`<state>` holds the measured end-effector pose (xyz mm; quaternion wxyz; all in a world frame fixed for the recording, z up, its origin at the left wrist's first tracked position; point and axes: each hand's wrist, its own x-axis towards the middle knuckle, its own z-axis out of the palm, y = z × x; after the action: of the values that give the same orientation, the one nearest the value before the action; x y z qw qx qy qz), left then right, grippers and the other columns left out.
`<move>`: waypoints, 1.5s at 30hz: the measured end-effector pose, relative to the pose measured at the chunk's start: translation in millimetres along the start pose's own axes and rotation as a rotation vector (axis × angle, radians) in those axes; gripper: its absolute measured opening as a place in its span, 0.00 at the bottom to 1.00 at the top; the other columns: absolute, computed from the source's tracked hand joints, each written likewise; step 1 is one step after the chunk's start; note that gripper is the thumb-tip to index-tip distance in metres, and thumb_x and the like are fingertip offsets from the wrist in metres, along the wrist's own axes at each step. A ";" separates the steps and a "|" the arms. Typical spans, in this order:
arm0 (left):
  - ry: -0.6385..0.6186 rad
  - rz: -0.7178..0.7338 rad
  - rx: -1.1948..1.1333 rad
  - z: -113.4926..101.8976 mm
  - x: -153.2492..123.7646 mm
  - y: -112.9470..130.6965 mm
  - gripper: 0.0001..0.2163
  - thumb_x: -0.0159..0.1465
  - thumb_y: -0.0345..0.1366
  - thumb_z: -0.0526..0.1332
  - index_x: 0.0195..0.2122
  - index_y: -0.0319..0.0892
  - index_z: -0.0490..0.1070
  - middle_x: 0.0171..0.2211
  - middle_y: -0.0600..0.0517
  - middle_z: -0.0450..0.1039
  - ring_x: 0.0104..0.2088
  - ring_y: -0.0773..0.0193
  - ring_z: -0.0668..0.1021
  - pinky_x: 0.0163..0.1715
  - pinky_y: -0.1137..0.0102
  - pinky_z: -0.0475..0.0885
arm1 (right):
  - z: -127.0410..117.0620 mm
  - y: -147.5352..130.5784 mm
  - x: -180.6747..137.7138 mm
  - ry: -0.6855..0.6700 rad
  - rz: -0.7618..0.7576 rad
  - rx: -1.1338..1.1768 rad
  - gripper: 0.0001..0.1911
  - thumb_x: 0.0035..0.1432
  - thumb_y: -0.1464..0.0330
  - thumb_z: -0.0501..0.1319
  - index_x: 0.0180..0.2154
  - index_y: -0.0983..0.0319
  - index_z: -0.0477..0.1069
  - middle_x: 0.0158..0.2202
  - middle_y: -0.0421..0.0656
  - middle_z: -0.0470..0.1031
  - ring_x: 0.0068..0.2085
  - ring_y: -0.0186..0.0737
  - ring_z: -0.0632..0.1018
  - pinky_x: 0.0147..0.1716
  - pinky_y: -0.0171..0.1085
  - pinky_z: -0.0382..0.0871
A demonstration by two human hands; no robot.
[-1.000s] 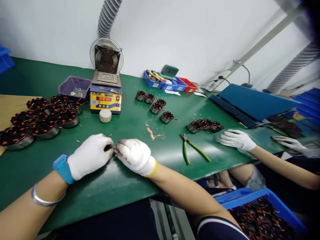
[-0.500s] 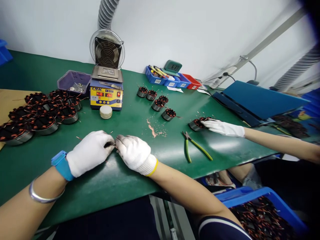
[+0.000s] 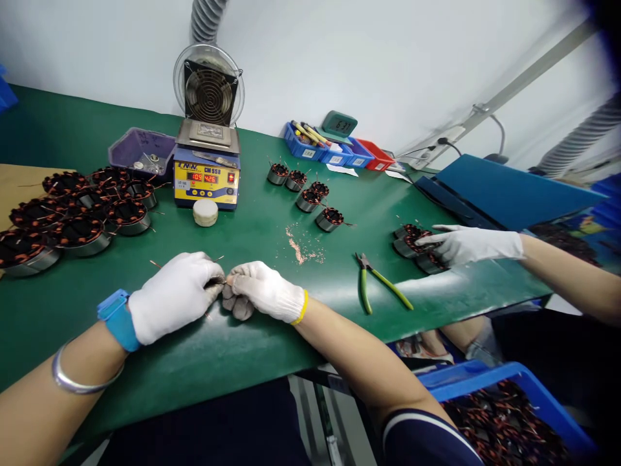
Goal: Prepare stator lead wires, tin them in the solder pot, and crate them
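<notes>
My left hand (image 3: 174,301), in a white glove with a blue wrist strap, is curled round a small dark wound coil part (image 3: 215,282) of which only an edge shows. My right hand (image 3: 259,291), also gloved, pinches at the same part from the right, fingertips touching the left hand's. Both rest on the green mat (image 3: 272,336) near its front edge. Thin copper wire ends stick out behind my left hand.
Several large coil stators (image 3: 77,217) lie at left, small ones (image 3: 310,194) mid-table. A yellow solder pot (image 3: 207,178) with fan stands behind; green-handled cutters (image 3: 376,285) lie right. A co-worker's gloved hand (image 3: 466,243) covers coils at right. A blue bin (image 3: 504,414) sits below.
My right hand has rolled its fingers under and pulled slightly right while both hands stay together. The co-worker's hand has drawn a group of small coils to the right.
</notes>
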<state>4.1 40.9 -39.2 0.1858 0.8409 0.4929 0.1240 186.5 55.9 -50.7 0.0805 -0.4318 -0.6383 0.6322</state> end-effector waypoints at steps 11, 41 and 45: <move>-0.023 -0.057 -0.007 -2.7 3.6 5.3 0.12 0.62 0.40 0.53 0.29 0.44 0.74 0.29 0.51 0.70 0.32 0.61 0.71 0.34 0.69 0.65 | -23.2 18.4 -4.2 0.298 -0.795 -1.289 0.12 0.67 0.69 0.52 0.49 0.63 0.69 0.49 0.48 0.73 0.39 0.45 0.75 0.35 0.41 0.67; 0.038 -0.029 0.029 -0.6 2.0 8.6 0.10 0.57 0.37 0.51 0.25 0.43 0.71 0.26 0.52 0.69 0.28 0.63 0.71 0.29 0.69 0.64 | -0.9 10.2 -4.8 0.147 -0.185 -0.199 0.07 0.65 0.71 0.51 0.37 0.64 0.67 0.35 0.45 0.76 0.30 0.39 0.78 0.29 0.35 0.72; 0.012 -0.034 0.019 -3.1 2.1 9.8 0.10 0.57 0.38 0.51 0.24 0.44 0.70 0.25 0.52 0.68 0.27 0.63 0.70 0.28 0.69 0.64 | -8.3 13.0 -5.8 0.124 -0.231 -0.185 0.06 0.63 0.69 0.54 0.37 0.64 0.68 0.35 0.44 0.76 0.31 0.39 0.78 0.32 0.35 0.72</move>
<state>11.6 38.9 -32.2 0.1768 0.8335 0.5093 0.1212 201.3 56.0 -57.9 0.1515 -0.3995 -0.7330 0.5293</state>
